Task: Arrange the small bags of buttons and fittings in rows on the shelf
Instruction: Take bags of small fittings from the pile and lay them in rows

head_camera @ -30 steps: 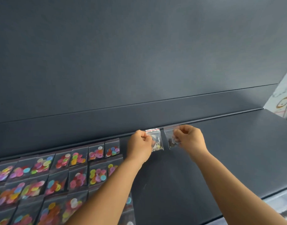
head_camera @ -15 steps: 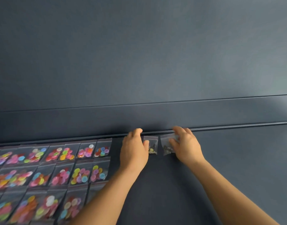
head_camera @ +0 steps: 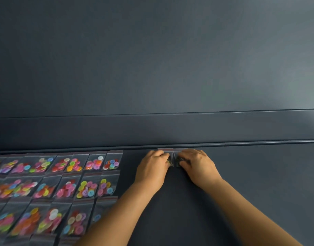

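Note:
Two small clear bags of dark metal fittings lie side by side against the back lip of the dark shelf [head_camera: 250, 174]. My left hand [head_camera: 152, 168] holds the left fittings bag [head_camera: 166, 151] with bent fingers over its lower half. In the same way my right hand [head_camera: 198, 166] holds the right fittings bag [head_camera: 177, 153]. Only the bags' top strips and a little of the contents show between my fingers. To the left, several bags of coloured buttons [head_camera: 92, 188] lie in neat rows.
The button bags fill the shelf's left part from the back lip to the front. A bare strip of shelf separates them from my left hand. The dark back panel [head_camera: 152, 68] rises right behind the lip.
Both bags have come down from in the air onto the shelf at the back lip, and they now touch side by side. My left hand has shifted right onto its bag.

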